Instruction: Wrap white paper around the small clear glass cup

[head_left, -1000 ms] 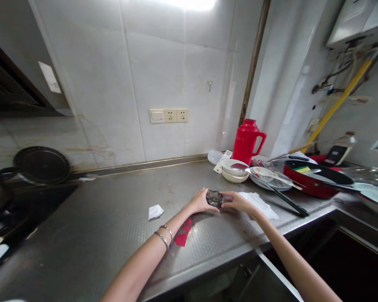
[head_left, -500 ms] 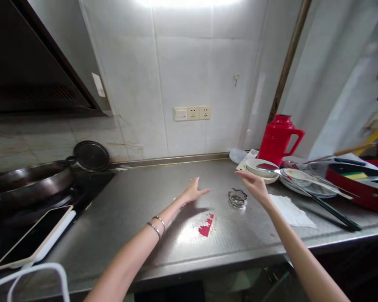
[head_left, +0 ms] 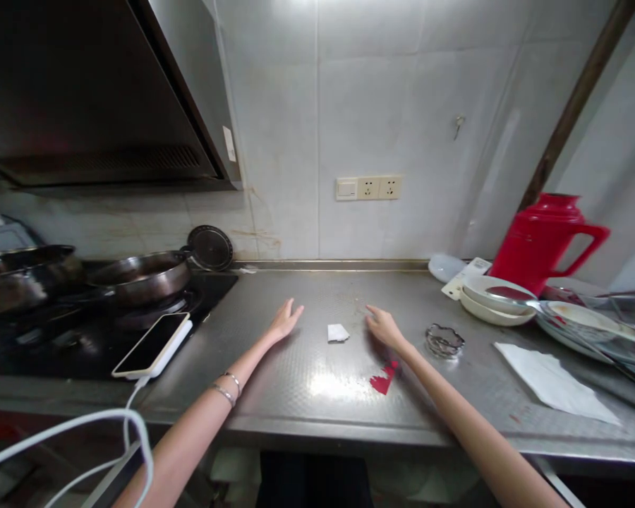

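My left hand (head_left: 284,321) is over the metal counter (head_left: 296,381), left of a small torn piece of white paper (head_left: 338,333). Its fingers are apart and nothing is in them. On the other side of the paper is my right hand (head_left: 384,327), with its fingers stretched toward the left and holding nothing I can see. Below that hand lies a torn red scrap (head_left: 384,379). A round metal ring-shaped piece with a wavy rim (head_left: 444,341) stands to the right of my right forearm.
At left, a phone (head_left: 153,346) with a white cable lies at the stove edge, before pans (head_left: 142,279). To the right are stacked bowls (head_left: 494,310), a red thermos (head_left: 540,240), plates (head_left: 603,331) and a white tissue (head_left: 555,377). Sockets (head_left: 379,188) are on the wall.
The view has turned left. My right hand has moved left from beside the bowls, past the metal ring. My left hand has drawn leftward, and the white paper piece now shows fully.
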A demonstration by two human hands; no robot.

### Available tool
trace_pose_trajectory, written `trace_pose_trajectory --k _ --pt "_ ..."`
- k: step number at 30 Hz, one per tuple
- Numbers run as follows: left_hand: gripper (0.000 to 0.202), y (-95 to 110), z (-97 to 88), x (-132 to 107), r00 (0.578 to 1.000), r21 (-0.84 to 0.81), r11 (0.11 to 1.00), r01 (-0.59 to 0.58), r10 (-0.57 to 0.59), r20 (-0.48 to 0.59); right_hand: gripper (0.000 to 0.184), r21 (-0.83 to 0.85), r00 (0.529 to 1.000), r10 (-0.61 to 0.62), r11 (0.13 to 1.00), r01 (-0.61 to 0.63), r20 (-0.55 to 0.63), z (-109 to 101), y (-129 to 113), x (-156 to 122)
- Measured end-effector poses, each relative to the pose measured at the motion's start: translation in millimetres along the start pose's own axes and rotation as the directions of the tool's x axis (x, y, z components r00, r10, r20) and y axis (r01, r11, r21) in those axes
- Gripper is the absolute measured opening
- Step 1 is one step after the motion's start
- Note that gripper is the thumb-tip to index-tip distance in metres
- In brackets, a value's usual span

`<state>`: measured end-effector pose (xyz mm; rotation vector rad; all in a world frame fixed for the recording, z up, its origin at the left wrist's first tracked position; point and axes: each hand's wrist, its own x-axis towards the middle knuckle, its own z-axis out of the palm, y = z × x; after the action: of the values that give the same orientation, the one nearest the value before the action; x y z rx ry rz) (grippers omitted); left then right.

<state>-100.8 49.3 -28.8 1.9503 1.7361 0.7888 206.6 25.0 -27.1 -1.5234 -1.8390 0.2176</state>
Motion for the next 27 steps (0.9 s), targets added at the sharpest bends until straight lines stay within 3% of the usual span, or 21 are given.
trace_pose_trajectory --k 5,21,27 --pt "0.062 -21 -17.3 -11 0.996 0.057 0.995 0.077 -0.075 -0.042 0.030 -0.098 1.000 0.014 0.995 -0.013 0.015 15 7 -7" --pt "0.058 -20 -9.8 -15 1.000 0.268 0.963 0.004 -0.002 -0.007 0.031 -0.180 1.000 0.008 0.984 -0.006 0.015 19 20 -9" --pt "0.046 -20 -10.4 -16 1.000 0.328 0.944 -0.029 0.023 0.021 0.033 -0.178 1.000 0.024 0.984 -0.020 0.020 19 21 -9"
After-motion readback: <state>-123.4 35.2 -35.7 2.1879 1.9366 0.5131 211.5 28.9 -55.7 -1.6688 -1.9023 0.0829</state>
